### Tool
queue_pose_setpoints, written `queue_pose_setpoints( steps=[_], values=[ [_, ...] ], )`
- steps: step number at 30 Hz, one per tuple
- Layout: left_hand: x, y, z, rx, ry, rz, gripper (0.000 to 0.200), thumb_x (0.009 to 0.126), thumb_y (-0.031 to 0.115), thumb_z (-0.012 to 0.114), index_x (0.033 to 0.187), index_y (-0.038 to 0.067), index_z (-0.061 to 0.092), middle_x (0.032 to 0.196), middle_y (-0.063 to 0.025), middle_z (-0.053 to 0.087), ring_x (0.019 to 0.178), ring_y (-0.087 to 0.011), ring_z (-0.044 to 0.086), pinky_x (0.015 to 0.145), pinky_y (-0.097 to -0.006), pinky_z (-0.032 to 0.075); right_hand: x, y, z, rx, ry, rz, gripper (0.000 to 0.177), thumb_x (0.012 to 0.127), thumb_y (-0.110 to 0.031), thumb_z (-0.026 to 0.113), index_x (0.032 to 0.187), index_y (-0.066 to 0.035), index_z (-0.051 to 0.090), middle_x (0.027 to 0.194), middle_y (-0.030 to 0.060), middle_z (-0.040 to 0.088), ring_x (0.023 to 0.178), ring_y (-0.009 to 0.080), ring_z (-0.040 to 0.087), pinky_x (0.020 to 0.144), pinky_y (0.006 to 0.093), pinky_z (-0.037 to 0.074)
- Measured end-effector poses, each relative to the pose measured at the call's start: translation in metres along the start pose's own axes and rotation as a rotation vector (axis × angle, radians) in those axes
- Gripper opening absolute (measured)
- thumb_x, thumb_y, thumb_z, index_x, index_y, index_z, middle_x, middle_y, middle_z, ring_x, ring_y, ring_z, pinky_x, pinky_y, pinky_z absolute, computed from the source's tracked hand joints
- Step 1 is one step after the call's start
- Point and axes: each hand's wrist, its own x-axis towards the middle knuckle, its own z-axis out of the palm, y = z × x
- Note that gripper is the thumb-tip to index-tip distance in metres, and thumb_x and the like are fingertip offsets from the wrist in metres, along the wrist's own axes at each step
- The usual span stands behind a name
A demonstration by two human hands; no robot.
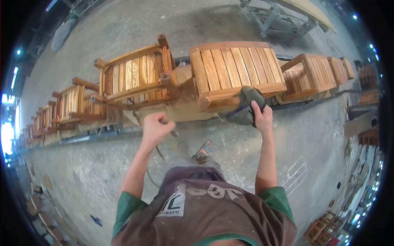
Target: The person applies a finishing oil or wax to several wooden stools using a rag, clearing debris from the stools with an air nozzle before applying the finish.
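Right fingers (257, 110) grip dark cloth (249, 95) bunched to their left.

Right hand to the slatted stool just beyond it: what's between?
Head view: bunched dark cloth, gripped by the right hand, overlapping the near edge of the stool.

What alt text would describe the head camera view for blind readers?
A person's right hand grips a dark cloth-like bundle by a slatted wooden piece, left hand curled nearby. Similar wooden pieces stretch away in a row on both sides.
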Motion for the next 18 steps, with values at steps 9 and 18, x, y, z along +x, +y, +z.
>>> queue_pose_setpoints(
  steps=[9, 18],
  values=[
    [0.025, -0.026, 0.079, -0.45, -0.046, -0.325, 0.034, 0.089, 0.024, 0.072, 0.068, 0.001, 0.058, 0.057, 0.0051, 0.043, 0.058, -0.0037, 0.036, 0.051, -0.0257, 0.03, 0.056, -0.012, 0.033, -0.073, -0.433, 0.201, 0.032, 0.091, -0.026, 0.071, 0.102, 0.004, 0.069, 0.087, 0.0018, 0.071, 0.08, 0.0112, 0.064, 0.072, 0.0274, 0.052],
    [0.059, 0.015, 0.06, 0.51, -0.196, -0.03, 0.028, 0.092, 0.027, 0.061, 0.09, 0.0, 0.068, 0.08, -0.0283, 0.064, 0.08, -0.0479, 0.061, 0.074, -0.0539, 0.047, 0.088, -0.016, 0.065, -1.122, -0.38, -0.409, 0.06, 0.069, -0.045, 0.079, 0.105, -0.001, 0.061, 0.092, 0.0112, 0.064, 0.089, 0.0277, 0.064, 0.075, 0.0405, 0.051]
  ],
)
